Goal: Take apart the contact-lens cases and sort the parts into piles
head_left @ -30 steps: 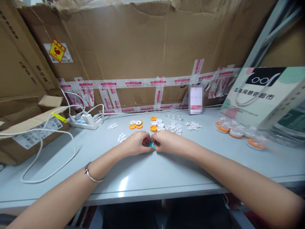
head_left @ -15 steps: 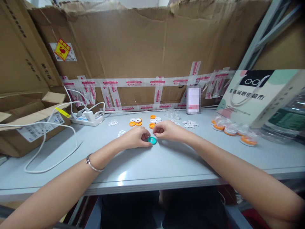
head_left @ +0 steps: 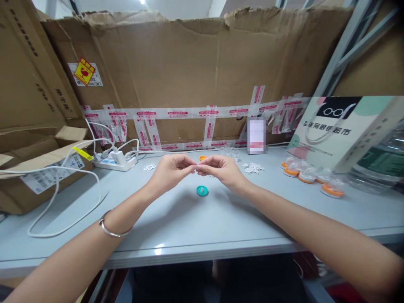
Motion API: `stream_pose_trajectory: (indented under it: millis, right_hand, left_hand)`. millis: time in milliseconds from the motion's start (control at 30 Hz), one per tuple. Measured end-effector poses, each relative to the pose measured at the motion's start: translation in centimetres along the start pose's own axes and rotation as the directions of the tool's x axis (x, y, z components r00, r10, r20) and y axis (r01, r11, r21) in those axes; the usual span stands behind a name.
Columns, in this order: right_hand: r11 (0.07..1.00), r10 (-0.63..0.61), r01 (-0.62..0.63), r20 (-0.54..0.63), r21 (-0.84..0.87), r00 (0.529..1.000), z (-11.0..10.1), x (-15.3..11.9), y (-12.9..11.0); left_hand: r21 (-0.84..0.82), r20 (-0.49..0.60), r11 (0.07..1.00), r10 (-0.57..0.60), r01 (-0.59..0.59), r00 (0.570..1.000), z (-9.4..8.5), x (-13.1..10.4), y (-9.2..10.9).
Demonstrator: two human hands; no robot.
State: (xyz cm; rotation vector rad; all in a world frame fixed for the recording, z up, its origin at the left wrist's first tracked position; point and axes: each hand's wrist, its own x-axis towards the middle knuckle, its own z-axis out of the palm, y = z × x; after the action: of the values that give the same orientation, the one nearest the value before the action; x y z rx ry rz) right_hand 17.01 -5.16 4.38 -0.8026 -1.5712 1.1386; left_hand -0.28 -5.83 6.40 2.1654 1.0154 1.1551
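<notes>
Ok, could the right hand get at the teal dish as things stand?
Likely yes: the teal dish lies on the table, nearer the camera than the right hand, with nothing seen between. Its fingertips sit close to the left hand; whether they pinch something is unclear.

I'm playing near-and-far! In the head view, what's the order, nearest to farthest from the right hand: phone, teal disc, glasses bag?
1. Teal disc: below and slightly left of the right hand.
2. Phone: upright, behind and right.
3. Glasses bag: far right.
</notes>
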Motion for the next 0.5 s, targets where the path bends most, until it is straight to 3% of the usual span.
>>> stream_pose_trajectory:
  millis: [167, 267, 333, 400, 500]
  right_hand:
    - [0.999, 0.033, -0.033, 0.034, -0.005, 0.999, 0.0, 0.3, 0.7]
    - [0.984, 0.031, -0.018, 0.074, -0.175, 0.997, -0.6, 0.5, 1.2]
    - [0.943, 0.018, 0.021, 0.112, -0.333, 0.994, -1.2, 0.7, 1.4]
    - [0.887, 0.018, 0.055, 0.152, -0.459, 0.988, -1.7, 0.9, 1.5]
    - [0.816, 0.048, 0.079, 0.203, -0.572, 0.978, -2.3, 0.9, 1.4]
  left_hand:
    - [0.17, 0.086, 0.984, 0.044, -0.058, 0.995, -1.0, 0.5, -0.5]
    - [0.364, 0.143, 0.93, -0.01, -0.043, 0.99, -2.1, 1.1, -1.7]
    - [0.581, 0.197, 0.814, -0.107, -0.028, 0.975, -2.8, 1.4, -2.6]
    - [0.772, 0.241, 0.634, -0.234, -0.04, 0.942, -3.3, 1.5, -3.4]
    - [0.897, 0.257, 0.433, -0.36, -0.083, 0.897, -3.3, 1.5, -4.0]
